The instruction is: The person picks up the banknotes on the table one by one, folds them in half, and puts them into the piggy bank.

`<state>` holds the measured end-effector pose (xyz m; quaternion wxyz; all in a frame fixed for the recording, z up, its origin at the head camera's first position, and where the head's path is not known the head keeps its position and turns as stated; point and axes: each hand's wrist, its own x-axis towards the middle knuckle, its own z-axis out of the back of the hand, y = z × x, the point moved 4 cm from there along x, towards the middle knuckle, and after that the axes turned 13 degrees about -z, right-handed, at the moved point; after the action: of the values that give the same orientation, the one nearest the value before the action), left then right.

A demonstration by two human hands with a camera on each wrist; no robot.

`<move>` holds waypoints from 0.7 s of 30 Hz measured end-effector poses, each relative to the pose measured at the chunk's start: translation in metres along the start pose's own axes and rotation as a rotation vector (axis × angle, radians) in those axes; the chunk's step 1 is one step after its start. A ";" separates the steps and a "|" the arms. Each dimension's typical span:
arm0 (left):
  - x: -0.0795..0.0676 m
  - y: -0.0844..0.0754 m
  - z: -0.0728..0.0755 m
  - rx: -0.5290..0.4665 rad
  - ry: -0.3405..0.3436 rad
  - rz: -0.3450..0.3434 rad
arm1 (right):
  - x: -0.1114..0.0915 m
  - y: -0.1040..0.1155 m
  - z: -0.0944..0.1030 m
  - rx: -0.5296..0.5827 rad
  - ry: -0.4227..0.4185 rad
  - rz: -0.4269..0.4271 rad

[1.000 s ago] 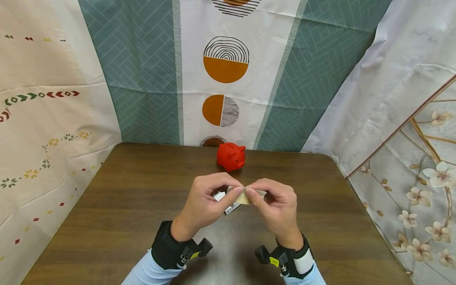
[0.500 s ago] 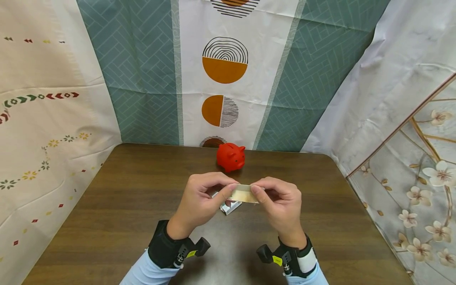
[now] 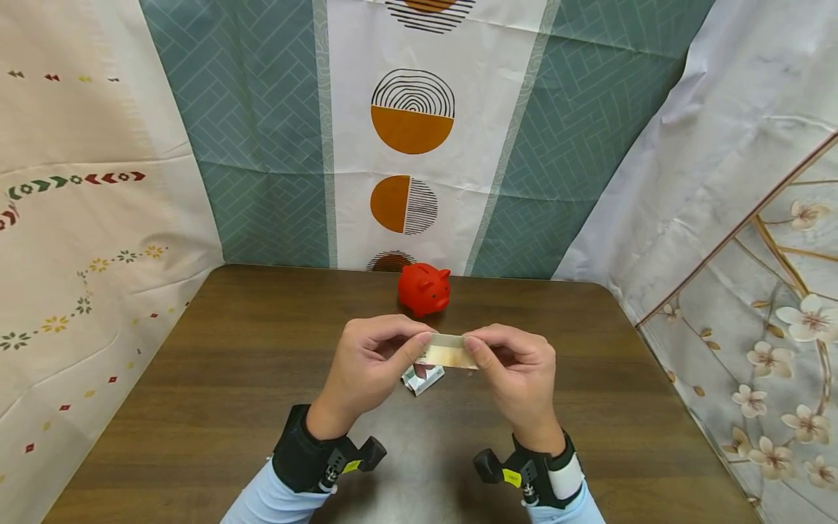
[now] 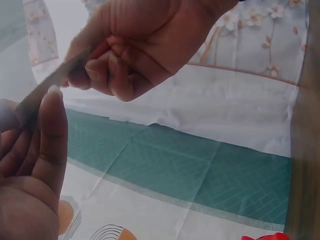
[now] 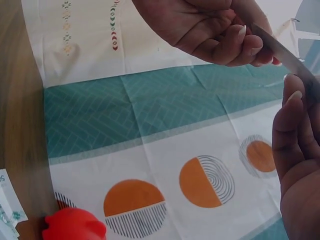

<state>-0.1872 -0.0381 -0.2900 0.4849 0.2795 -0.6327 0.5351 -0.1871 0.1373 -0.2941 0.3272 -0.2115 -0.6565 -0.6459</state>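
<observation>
A small pale-yellow folded banknote (image 3: 447,352) is stretched level between both hands above the table. My left hand (image 3: 372,367) pinches its left end between thumb and fingers. At the opposite end, my right hand (image 3: 520,378) pinches it the same way, thumb on the near face. Seen nearly edge-on in the left wrist view, the folded banknote (image 4: 47,87) looks like a thin dark strip. Below the hands, a second banknote (image 3: 425,381), whitish with green print, lies on the table, partly hidden by the left hand.
A red piggy bank (image 3: 424,290) stands near the far edge of the brown wooden table (image 3: 275,342), just beyond the hands. Patterned curtains (image 3: 275,145) hang behind the table and along both sides.
Earlier the fingertips met at the middle of the folded banknote; the hands have since slid apart to its ends. More of it shows, and it is slightly higher now.
</observation>
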 end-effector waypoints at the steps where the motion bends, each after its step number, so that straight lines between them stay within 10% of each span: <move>1: 0.000 0.000 0.000 -0.002 0.004 -0.001 | 0.000 -0.001 0.001 0.006 0.001 -0.001; 8: 0.000 0.000 -0.002 -0.001 0.012 -0.022 | -0.002 -0.005 0.005 -0.020 -0.024 -0.072; 16: 0.000 0.001 -0.007 0.016 -0.052 -0.041 | -0.001 -0.013 0.005 -0.133 -0.250 -0.113; 21: 0.000 0.000 -0.017 0.220 -0.024 -0.207 | 0.001 -0.008 -0.010 -0.096 -0.111 0.004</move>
<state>-0.1822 -0.0221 -0.2909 0.4964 0.4009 -0.5439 0.5451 -0.1919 0.1268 -0.2995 0.2811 -0.2637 -0.6413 -0.6634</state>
